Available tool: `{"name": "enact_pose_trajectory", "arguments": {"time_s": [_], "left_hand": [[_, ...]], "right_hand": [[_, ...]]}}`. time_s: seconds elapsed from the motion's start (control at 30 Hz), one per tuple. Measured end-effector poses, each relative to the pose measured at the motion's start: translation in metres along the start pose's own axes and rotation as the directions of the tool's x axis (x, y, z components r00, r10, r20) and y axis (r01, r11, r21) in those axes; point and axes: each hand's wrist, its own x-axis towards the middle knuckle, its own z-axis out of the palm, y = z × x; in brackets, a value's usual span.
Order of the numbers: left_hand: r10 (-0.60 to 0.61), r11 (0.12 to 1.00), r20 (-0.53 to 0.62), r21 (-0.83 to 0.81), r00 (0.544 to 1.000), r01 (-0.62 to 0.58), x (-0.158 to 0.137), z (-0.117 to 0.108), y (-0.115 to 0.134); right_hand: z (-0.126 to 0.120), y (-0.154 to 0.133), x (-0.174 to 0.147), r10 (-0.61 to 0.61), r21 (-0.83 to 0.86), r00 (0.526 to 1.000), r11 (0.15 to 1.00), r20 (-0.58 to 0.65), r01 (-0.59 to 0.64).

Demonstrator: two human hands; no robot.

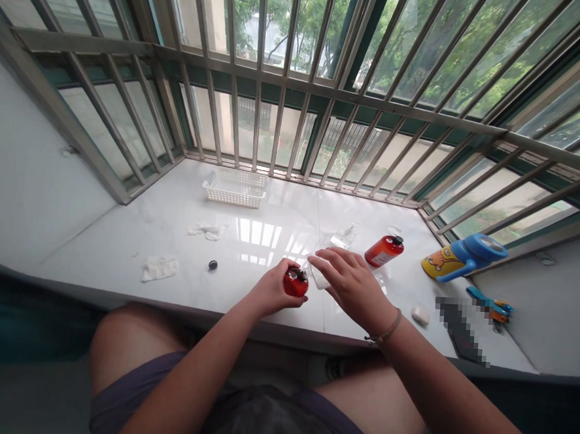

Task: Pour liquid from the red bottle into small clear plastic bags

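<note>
My left hand (276, 287) is wrapped round a red bottle (296, 284), whose top with a dark mouth tilts up toward me. Just right of it, my right hand (352, 283) curls over a small clear bottle-like thing with a white part (321, 282), mostly hidden by the fingers. That clear thing is close beside the red bottle's top; I cannot tell if they touch. A black cap (213, 265) lies loose on the sill to the left. Beyond my right hand a second red bottle (385, 251) with a black cap and pale label leans or lies tilted.
The white sill (281, 203) holds a white basket (235, 191) by the barred window and crumpled tissues (160, 269) at left. Clear plastic (344, 237) lies behind my right hand. A blue-yellow flask (464, 257), white lump (420, 315), blurred dark phone-like slab (462, 332) and keys (500, 310) are right.
</note>
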Motion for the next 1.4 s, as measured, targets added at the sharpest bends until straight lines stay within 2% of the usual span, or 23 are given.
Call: {"name": "enact_pose_trajectory", "arguments": {"time_s": [0.57,1.4], "left_hand": [[-0.007,1.0,0.007,-0.002,1.0,0.007,0.0024,0.001,-0.0012],[-0.004,1.0,0.001,-0.001,1.0,0.004,0.0018,-0.0003,-0.0006]], "right_hand": [[0.0015,0.0019,0.0001,-0.057,-0.059,0.998,0.997,-0.02,0.056],[0.0014,0.0019,-0.0007,-0.081,-0.101,0.996,0.992,-0.048,0.076]]}}
